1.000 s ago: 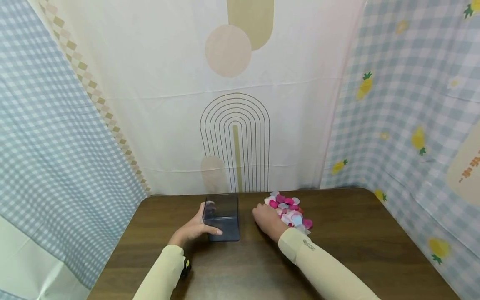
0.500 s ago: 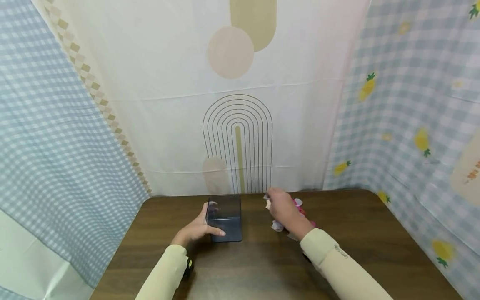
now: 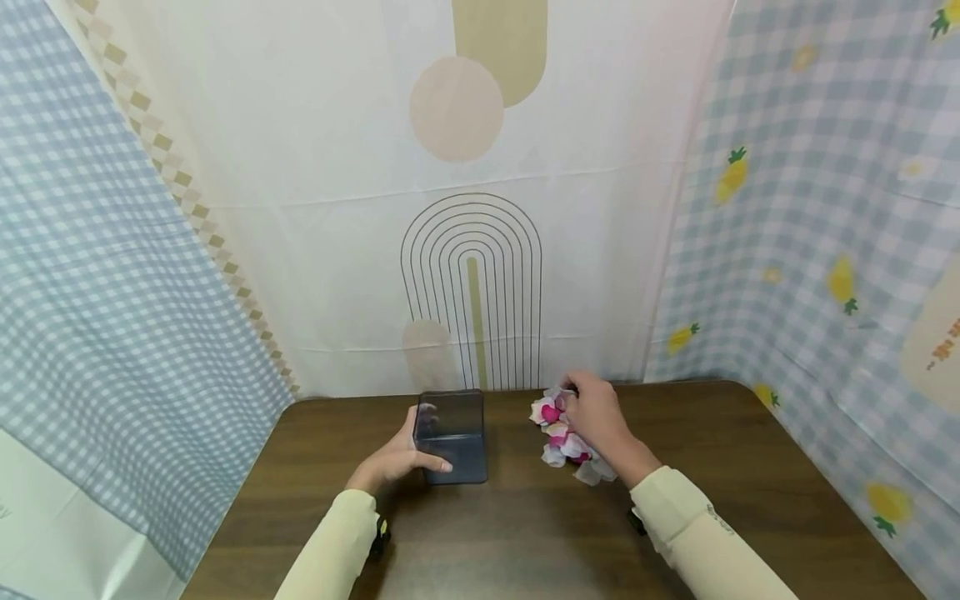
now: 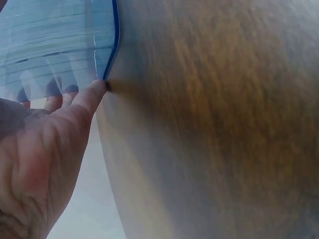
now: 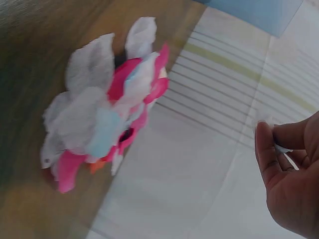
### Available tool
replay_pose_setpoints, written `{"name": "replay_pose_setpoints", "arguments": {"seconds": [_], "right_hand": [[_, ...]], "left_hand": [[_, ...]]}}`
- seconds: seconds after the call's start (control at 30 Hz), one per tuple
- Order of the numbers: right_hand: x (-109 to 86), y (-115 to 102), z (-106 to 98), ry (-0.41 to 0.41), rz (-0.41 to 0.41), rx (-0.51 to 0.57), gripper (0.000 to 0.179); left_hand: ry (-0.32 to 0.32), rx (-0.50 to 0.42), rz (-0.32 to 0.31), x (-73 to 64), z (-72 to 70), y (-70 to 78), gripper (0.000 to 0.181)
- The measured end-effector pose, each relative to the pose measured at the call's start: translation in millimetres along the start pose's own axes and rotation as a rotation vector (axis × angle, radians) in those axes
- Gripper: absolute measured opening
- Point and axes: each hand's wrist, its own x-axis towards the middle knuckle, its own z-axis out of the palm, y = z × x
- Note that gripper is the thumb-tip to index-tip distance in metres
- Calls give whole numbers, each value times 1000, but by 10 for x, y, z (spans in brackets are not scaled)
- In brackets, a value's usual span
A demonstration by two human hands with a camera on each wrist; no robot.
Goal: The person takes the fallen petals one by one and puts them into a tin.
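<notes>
A clear, dark-tinted plastic box stands toward the back of the brown table. My left hand grips its left side, thumb along the near face and fingers behind, where they show through the plastic. In the left wrist view, the thumb reaches the blue-looking edge of the box. To the right lies a loose heap of petals, pink, white and pale blue. Over the heap's right part is my right hand. In the right wrist view, thumb and forefinger of the right hand pinch a small pale petal, mostly hidden.
The wooden table ends at the back against a white patterned cloth. Checked curtains hang on both sides, the right curtain printed with pineapples. A dark strap device sits at the left wrist.
My right hand has moved from the left edge of the petals across to their right side, uncovering the heap's left part. My left hand keeps its grip on the box, which stays in place.
</notes>
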Motion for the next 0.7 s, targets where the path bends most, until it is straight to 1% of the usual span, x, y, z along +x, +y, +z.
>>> {"name": "replay_pose_setpoints", "arguments": {"seconds": [0.13, 0.3, 0.43, 0.57, 0.7], "right_hand": [[-7, 60, -20, -5, 49, 16, 3], [-14, 69, -41, -35, 95, 54, 13], [-25, 55, -35, -52, 132, 84, 15], [-48, 26, 6, -66, 128, 120, 16], [-64, -46, 54, -52, 90, 153, 18]], "left_hand": [[1, -11, 6, -2, 7, 6, 117], [-7, 4, 23, 3, 7, 9, 116], [-7, -4, 25, 10, 12, 13, 115], [-8, 6, 20, -5, 9, 4, 115], [-8, 17, 17, -8, 5, -3, 115]]}}
